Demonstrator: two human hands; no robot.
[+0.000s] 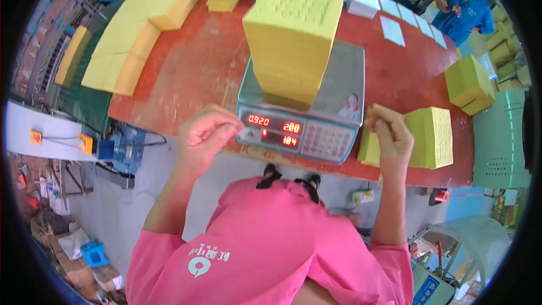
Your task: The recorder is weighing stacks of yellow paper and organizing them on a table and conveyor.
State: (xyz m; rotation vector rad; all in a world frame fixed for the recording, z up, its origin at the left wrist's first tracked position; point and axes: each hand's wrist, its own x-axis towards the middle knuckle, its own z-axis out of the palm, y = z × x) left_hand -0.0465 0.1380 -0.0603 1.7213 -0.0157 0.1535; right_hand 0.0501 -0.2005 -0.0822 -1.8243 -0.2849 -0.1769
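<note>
A: Where's the stack?
B: The yellow stack (pixel 293 39) stands upright on the scale (pixel 345 87), by the middle of the near edge of the surface (pixel 186 65). The scale's display (pixel 274 130) glows red.
A: Is anyone touching it?
B: Neither hand is. The left hand (pixel 209 135) hangs just beside the scale's left front corner, thumb and forefinger pressed together, the other fingers curled in.
A: And the right hand (pixel 392 135)?
B: It's by the right front corner. Its fingers are bent toward the thumb; I can't tell whether the tips meet, or whether there's something small in either hand.
A: What's around that one?
B: A low yellow pile (pixel 437 138), partly behind it, toward the near right corner. Farther back, a yellow block (pixel 470 86) sits at the right edge, above a green crate (pixel 505 141).
A: And farther out?
B: A long yellow row (pixel 130 39) follows the left edge. White papers (pixel 392 31) lie toward the far right corner, with a co-worker in blue (pixel 466 14) beyond.
</note>
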